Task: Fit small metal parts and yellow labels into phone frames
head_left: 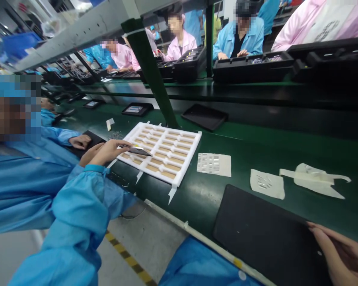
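Observation:
My right hand (338, 254) comes in from the lower right corner, its fingers curled over the edge of a large black tray (256, 234). My left hand is out of sight. Beyond the tray, a white foam tray (193, 137) holds rows of tan strips. A co-worker's hand (107, 153) holds a dark flat tool (140, 151) over the foam tray. That co-worker's other hand (80, 141) rests on a dark tray.
A paper sheet with barcode labels (214, 165) and a white cloth with small metal pieces (267, 183) lie on the green workbench (244, 147). A crumpled white sheet (313, 179) lies to their right. Co-workers sit across the bench behind black trays.

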A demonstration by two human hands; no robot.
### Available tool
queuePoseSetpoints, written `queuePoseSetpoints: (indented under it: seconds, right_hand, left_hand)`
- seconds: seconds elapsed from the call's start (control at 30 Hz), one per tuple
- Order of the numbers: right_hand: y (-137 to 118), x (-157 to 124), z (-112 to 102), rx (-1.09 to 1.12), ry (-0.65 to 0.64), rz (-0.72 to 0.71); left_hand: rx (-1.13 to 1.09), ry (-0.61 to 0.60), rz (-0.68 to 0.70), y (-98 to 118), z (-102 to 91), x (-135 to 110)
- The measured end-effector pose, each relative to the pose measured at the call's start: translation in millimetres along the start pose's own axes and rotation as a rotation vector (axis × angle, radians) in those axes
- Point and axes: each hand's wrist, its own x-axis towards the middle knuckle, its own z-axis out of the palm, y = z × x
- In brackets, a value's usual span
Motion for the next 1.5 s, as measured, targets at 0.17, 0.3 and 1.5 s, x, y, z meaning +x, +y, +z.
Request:
queuePoseSetpoints:
  seconds: [0.17, 0.3, 1.5]
  right_hand:
    - [-18.5, 5.6, 0.6, -0.072, -0.009, 0.128]
    - [-12.4, 13.2, -0.8, -0.113, -0.029, 0.044]
    - [-0.1, 180.5, 14.1, -0.476, -0.064, -0.248]
  left_hand:
    - [0.09, 0.0, -0.044, -23.2, 3.5, 2.1]
    - [0.128, 0.062, -0.058, -30.2, 8.2, 5.7]
    - [-0.2, -0.008, 0.842, 501.3, 239.5, 28.9]
